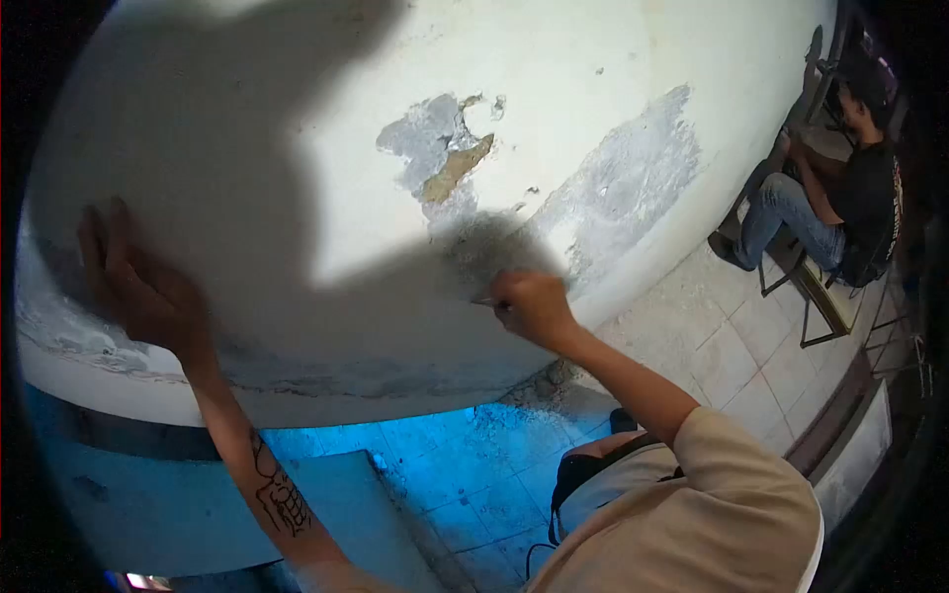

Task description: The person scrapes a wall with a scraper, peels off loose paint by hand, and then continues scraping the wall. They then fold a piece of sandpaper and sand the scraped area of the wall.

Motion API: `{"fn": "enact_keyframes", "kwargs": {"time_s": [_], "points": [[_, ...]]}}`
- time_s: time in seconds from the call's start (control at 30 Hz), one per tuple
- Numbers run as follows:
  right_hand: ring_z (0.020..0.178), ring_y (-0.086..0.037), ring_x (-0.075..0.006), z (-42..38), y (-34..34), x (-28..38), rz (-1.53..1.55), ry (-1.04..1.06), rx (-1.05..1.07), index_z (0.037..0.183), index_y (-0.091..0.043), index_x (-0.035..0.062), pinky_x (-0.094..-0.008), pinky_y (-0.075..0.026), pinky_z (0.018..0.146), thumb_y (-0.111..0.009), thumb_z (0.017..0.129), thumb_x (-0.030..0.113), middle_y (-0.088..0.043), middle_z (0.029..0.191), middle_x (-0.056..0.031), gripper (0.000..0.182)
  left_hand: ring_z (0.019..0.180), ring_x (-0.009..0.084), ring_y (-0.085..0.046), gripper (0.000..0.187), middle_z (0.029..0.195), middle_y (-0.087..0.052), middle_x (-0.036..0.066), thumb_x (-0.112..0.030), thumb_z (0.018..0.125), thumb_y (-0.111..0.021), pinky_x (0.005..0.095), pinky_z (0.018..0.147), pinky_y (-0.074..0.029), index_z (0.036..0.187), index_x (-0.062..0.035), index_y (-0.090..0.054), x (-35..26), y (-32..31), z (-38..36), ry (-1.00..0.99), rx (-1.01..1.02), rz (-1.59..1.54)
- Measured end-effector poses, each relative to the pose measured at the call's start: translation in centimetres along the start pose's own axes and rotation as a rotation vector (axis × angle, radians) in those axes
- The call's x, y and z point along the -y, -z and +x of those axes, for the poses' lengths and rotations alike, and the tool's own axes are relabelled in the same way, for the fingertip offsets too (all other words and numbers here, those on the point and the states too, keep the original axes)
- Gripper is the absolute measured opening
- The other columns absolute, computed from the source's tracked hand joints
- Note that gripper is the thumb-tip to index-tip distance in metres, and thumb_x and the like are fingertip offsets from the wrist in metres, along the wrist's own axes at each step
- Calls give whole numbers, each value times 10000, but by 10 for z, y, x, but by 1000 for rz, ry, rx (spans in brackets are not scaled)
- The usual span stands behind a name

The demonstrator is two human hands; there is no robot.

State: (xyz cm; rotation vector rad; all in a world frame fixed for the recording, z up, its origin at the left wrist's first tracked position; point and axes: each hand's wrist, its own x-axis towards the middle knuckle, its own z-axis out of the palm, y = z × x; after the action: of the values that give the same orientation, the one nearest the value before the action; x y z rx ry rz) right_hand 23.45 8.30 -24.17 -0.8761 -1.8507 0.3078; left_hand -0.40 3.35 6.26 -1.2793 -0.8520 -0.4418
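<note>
A white wall with peeling paint curves across the view. My right hand is closed around a small, thin tool with a pale tip. Most of the tool is hidden in my fist, so its exact kind does not show. Its tip is at the wall, below a grey bare patch. On the left, my left hand is raised at the wall in shadow, fingers stretched out and holding nothing visible. Between and above the hands, another grey patch has a brown gouge in it.
A person in a dark shirt and jeans sits at the right on a low bench by the wall. Crumbled debris lies at the wall's foot on the tiled floor. A flat bluish surface stands below my left arm.
</note>
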Motion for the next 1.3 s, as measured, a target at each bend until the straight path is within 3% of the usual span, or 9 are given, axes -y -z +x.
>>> {"fn": "enact_keyframes", "kwargs": {"time_s": [0.1,0.23,0.43,0.53,0.7,0.87,1.03,1.13,1.3], "points": [[612,-581,-225,18,40,27,56,-34,17,620,-545,105,-368,-463,528,-647,603,59,-549,643,-36,113,1211,304,-445,312,1265,-504,146,-70,948,-348,395,1007,-391,1213,-37,-509,5,-3,-2,-42,1,-17],[662,-598,-226,8,16,19,-35,-67,2,630,-573,127,-359,-474,534,-624,626,60,-555,670,-26,84,1202,302,-453,317,1263,-507,143,-79,944,-350,396,1003,-393,1212,-43,-515,4,-1,-2,-73,-30,-31],[589,-569,-221,20,54,34,38,-123,-79,625,-514,91,-353,-444,491,-653,600,44,-528,627,-45,149,1202,294,-451,328,1265,-508,132,-66,928,-358,389,1001,-397,1213,-63,-521,10,-2,-4,-73,-10,-23],[575,-567,-218,3,-1,17,20,-50,-51,608,-511,86,-343,-438,478,-654,611,36,-525,615,-41,152,1190,289,-461,323,1258,-512,128,-64,935,-356,380,995,-406,1208,-72,-528,7,-1,-2,-75,-25,-31],[588,-575,-232,18,42,31,139,-132,-49,625,-519,81,-354,-449,509,-668,626,32,-532,621,-51,157,1178,281,-471,315,1250,-511,131,-72,947,-349,365,987,-418,1203,-77,-531,7,-4,-3,-74,-20,11],[622,-578,-245,22,16,34,108,-29,39,635,-526,93,-381,-461,535,-670,620,40,-536,640,-48,154,1173,278,-475,311,1254,-504,136,-72,951,-350,352,976,-432,1206,-77,-530,8,-2,-5,-58,-11,23],[666,-599,-256,16,34,28,185,-159,-3,661,-541,96,-380,-483,552,-682,601,41,-566,701,-52,163,1165,281,-484,313,1236,-518,137,-57,945,-356,359,971,-439,1198,-73,-539,8,-4,-2,-93,-43,18],[568,-568,-235,12,-4,27,61,-4,-61,608,-527,57,-342,-444,505,-692,572,-3,-539,620,-66,179,1168,282,-479,320,1230,-523,137,-42,939,-349,365,976,-433,1190,-67,-545,5,-2,-1,-58,-37,-11],[582,-572,-239,17,17,27,210,-97,-78,603,-519,68,-342,-444,509,-689,582,15,-540,625,-64,179,1162,284,-482,311,1223,-532,133,-45,940,-356,373,976,-418,1182,-58,-550,9,-6,1,-111,-57,-52]]}}
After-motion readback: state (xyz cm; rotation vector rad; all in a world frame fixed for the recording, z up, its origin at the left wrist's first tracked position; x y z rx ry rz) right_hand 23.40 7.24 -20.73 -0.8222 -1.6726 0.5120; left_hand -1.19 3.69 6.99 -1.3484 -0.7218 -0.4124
